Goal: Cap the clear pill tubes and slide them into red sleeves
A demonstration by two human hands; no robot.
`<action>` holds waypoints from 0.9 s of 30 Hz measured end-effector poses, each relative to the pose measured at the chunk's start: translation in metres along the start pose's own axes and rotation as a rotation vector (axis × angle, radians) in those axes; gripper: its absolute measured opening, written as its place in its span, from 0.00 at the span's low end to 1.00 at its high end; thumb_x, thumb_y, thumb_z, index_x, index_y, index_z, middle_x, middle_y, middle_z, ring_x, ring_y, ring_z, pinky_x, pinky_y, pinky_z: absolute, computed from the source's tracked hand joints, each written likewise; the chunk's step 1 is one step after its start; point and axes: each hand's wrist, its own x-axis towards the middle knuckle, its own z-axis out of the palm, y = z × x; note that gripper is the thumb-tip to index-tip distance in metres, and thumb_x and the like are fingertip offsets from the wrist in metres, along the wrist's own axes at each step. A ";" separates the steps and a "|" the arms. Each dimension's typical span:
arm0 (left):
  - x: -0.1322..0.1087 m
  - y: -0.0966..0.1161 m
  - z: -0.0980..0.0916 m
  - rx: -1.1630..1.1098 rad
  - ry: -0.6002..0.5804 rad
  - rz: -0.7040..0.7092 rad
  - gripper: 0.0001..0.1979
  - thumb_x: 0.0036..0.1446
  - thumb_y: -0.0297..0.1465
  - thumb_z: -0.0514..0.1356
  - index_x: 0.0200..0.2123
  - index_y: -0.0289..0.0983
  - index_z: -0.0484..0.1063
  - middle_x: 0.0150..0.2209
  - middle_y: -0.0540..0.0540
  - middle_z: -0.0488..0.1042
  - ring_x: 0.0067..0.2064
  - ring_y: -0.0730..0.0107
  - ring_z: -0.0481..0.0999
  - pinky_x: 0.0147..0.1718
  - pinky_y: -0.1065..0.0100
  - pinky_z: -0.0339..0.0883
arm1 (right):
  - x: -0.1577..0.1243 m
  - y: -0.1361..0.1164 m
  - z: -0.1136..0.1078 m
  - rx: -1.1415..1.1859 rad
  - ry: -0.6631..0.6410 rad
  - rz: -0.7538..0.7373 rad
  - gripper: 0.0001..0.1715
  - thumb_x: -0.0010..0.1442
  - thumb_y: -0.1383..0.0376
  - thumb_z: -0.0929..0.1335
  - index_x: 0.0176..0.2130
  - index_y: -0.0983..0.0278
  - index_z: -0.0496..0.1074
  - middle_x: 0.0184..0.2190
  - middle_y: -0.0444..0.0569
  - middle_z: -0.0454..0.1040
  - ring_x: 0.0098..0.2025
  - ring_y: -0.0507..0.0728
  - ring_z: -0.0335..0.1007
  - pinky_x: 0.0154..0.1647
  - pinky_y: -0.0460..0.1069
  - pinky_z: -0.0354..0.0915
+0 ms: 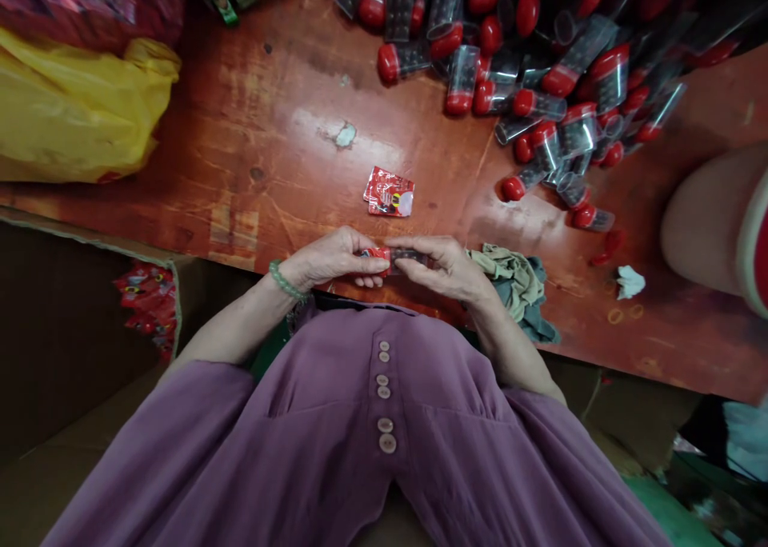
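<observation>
At the table's near edge, my left hand (339, 257), with a green bead bracelet, pinches a small red printed packet (377, 253). My right hand (442, 267) is closed on a clear plastic tube (411, 254) with dark dots, lying level against the packet. Fingers cover much of both, so I cannot tell whether the packet is inside the tube or wrapped round its end. Just beyond my hands, a few flat red printed sachets (390, 192) lie overlapped on the table.
A heap of clear tubes with red caps (543, 103) covers the far right. A pale bucket (708, 219) stands right, a crumpled cloth (510, 279) beside my right wrist. A yellow bag (78, 107) lies far left, above a cardboard box (198, 291) holding red sachets (147, 303).
</observation>
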 end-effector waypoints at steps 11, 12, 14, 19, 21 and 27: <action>-0.007 -0.010 -0.007 -0.269 0.180 0.164 0.28 0.41 0.46 0.75 0.42 0.35 0.80 0.35 0.42 0.82 0.33 0.68 0.81 0.36 0.70 0.75 | -0.003 0.007 0.009 0.324 -0.005 0.168 0.23 0.61 0.55 0.70 0.53 0.63 0.74 0.33 0.44 0.79 0.30 0.50 0.73 0.31 0.44 0.69; -0.009 -0.013 -0.006 -0.329 0.181 0.188 0.29 0.40 0.46 0.75 0.42 0.35 0.80 0.37 0.42 0.82 0.35 0.66 0.82 0.38 0.68 0.76 | -0.003 0.009 0.012 0.379 0.014 0.194 0.24 0.61 0.54 0.70 0.52 0.63 0.74 0.30 0.43 0.77 0.27 0.49 0.70 0.26 0.43 0.67; -0.012 -0.020 0.000 -0.415 0.189 0.220 0.27 0.40 0.46 0.75 0.40 0.35 0.80 0.38 0.41 0.82 0.38 0.63 0.82 0.40 0.65 0.77 | -0.002 0.013 0.017 0.460 0.068 0.217 0.25 0.59 0.51 0.71 0.51 0.62 0.73 0.27 0.41 0.74 0.25 0.49 0.68 0.22 0.42 0.64; -0.005 -0.030 0.027 -0.465 0.366 0.295 0.19 0.43 0.43 0.74 0.33 0.35 0.81 0.35 0.42 0.83 0.38 0.65 0.82 0.44 0.64 0.76 | 0.003 0.014 0.035 0.451 0.211 0.183 0.24 0.60 0.51 0.70 0.50 0.61 0.71 0.27 0.41 0.71 0.24 0.48 0.63 0.24 0.44 0.63; 0.000 -0.030 0.033 -0.463 0.458 0.333 0.18 0.42 0.43 0.74 0.30 0.35 0.81 0.33 0.44 0.83 0.36 0.67 0.81 0.45 0.64 0.74 | 0.005 0.012 0.043 0.393 0.282 0.131 0.23 0.61 0.51 0.69 0.50 0.61 0.70 0.31 0.42 0.72 0.27 0.49 0.64 0.29 0.45 0.65; 0.005 -0.024 0.035 -0.378 0.582 0.401 0.21 0.40 0.46 0.74 0.30 0.35 0.80 0.30 0.46 0.82 0.33 0.68 0.80 0.42 0.65 0.73 | 0.011 0.008 0.059 0.486 0.325 0.069 0.26 0.63 0.47 0.66 0.53 0.60 0.63 0.34 0.44 0.71 0.32 0.51 0.67 0.35 0.48 0.68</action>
